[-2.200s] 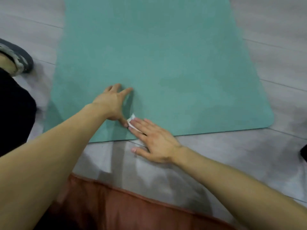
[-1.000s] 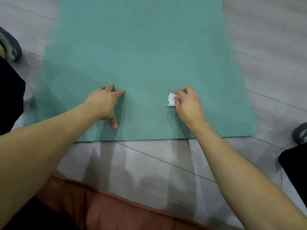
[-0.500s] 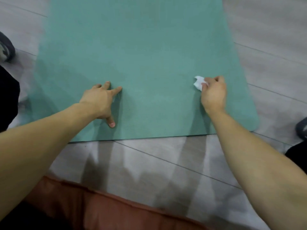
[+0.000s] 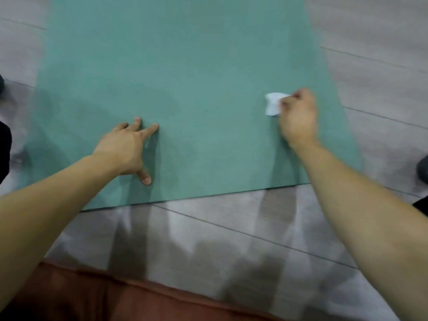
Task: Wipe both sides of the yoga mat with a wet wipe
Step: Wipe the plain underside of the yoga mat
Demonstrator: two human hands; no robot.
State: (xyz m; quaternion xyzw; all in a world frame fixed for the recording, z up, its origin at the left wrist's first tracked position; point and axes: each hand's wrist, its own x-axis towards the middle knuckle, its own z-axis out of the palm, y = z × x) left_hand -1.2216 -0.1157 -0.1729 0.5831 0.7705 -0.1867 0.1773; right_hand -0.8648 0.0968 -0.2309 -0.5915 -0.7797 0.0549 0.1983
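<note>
- The teal mat point(image 4: 196, 89) lies flat on the grey floor point(image 4: 231, 232), its near edge running across the middle of the view.
- The left hand point(image 4: 125, 149) rests flat on the mat near that edge, fingers straight and spread, thumb pointing back toward the person.
- The right hand point(image 4: 298, 114), fingers curled, pinches a crumpled white wipe point(image 4: 273, 104) against the mat by its right side.
- A reddish-brown cloth point(image 4: 139, 300) fills the bottom of the view.
</note>
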